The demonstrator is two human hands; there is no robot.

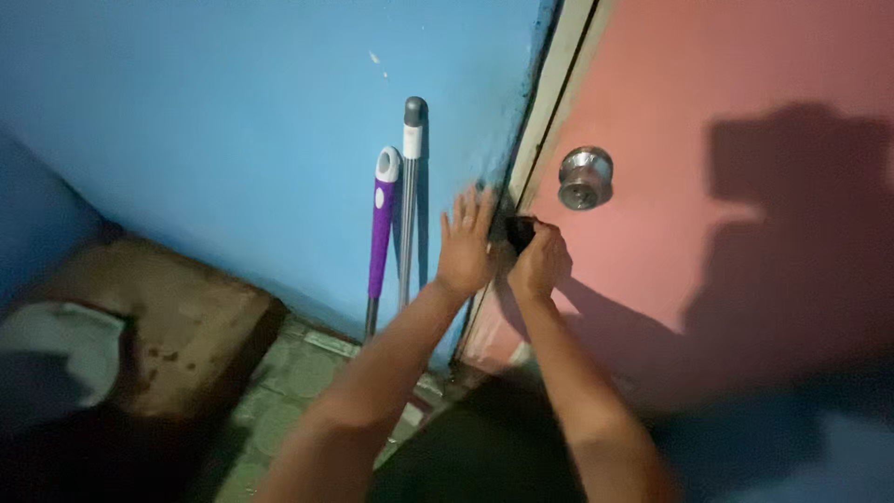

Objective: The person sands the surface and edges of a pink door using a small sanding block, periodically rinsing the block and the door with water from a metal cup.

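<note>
My left hand (pixel 466 244) lies flat with fingers spread against the blue wall (pixel 233 121), right at the door frame (pixel 549 93). My right hand (pixel 540 263) is closed on a small dark object (pixel 519 231) pressed against the edge of the pink door (pixel 708 112), just below the round metal doorknob (pixel 585 177). What the dark object is cannot be made out.
Two long handles lean on the blue wall left of my hands: a purple and white one (pixel 381 233) and a grey metal one (pixel 410 186). A worn brown block (pixel 158 326) sits at lower left on a green tiled floor (pixel 298 382). My shadow falls on the door.
</note>
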